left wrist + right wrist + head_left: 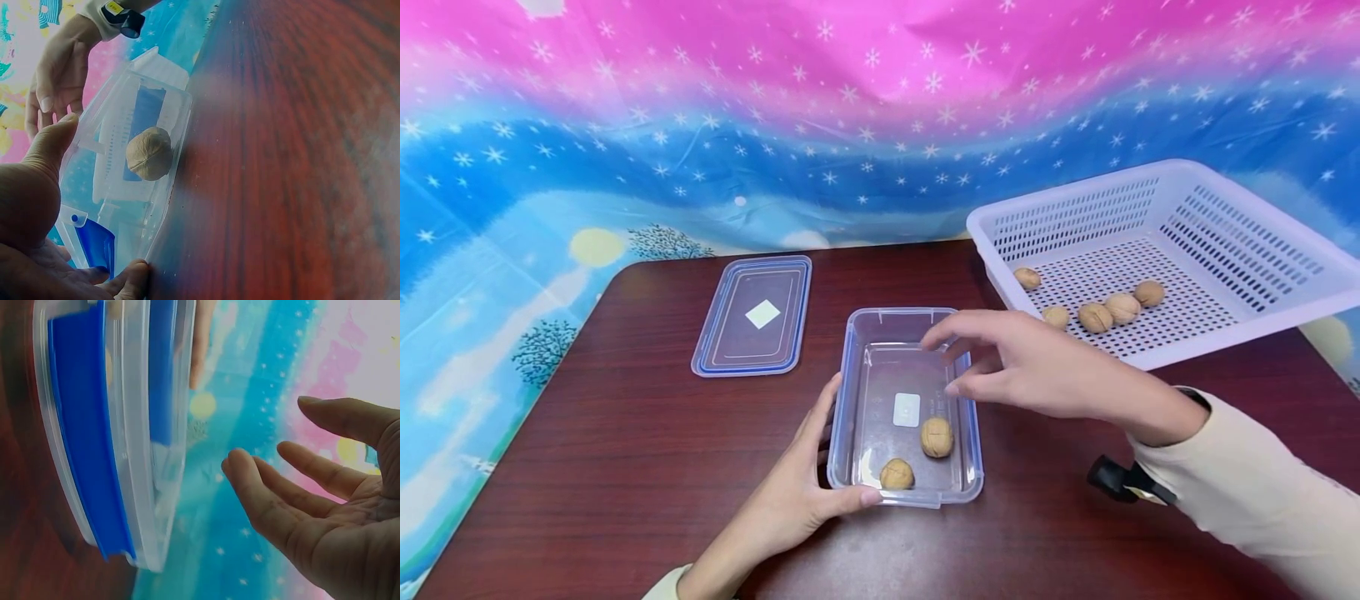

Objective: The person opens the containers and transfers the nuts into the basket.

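Observation:
A clear plastic food container (880, 375) with blue side clips stands on the table. Inside it, near the front, lie two walnuts, one toward the right (937, 437) and one by the near wall (897, 474). My left hand (797, 492) grips the container's near left corner, thumb over the front rim and fingers along the left side. Above the container's right rim hovers my right hand (1015, 362), its fingers spread and slightly bent with nothing between them. In the right wrist view that hand (325, 494) appears apart from the blue clip (90, 431).
A white perforated basket (1255, 329) at the back right holds several walnuts (1122, 308). The container's lid (722, 333), rimmed in blue, lies flat at the back left of the dark wooden table (625, 450). A patterned cloth (850, 108) hangs behind.

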Action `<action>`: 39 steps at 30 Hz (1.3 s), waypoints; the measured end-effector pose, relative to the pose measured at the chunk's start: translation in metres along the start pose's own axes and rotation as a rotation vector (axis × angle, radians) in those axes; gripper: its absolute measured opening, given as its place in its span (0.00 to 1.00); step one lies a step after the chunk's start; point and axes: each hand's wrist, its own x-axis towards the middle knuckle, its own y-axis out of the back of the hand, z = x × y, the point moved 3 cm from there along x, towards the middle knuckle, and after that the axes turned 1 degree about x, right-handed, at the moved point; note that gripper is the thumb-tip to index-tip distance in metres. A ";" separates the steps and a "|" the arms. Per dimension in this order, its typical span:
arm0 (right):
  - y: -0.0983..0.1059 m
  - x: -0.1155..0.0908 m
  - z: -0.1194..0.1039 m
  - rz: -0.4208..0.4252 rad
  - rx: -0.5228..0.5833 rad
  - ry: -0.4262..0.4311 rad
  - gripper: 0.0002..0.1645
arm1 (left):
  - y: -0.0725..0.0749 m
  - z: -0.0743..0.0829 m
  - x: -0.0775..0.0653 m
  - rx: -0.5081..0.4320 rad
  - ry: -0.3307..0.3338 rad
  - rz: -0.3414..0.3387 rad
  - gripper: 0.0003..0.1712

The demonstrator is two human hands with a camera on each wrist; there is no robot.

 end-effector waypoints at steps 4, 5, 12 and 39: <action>-0.011 0.006 0.003 -0.064 0.034 -0.006 0.21 | 0.000 0.000 0.001 0.007 -0.015 -0.002 0.71; -0.014 0.007 0.004 -0.075 0.039 -0.007 0.21 | 0.000 0.001 0.001 0.010 -0.017 -0.002 0.71; -0.034 0.016 0.011 -0.161 0.121 -0.055 0.21 | 0.000 0.001 0.000 0.010 -0.019 -0.005 0.71; -0.080 0.028 0.022 -0.380 0.201 -0.118 0.16 | 0.000 0.000 0.000 0.031 -0.008 -0.006 0.72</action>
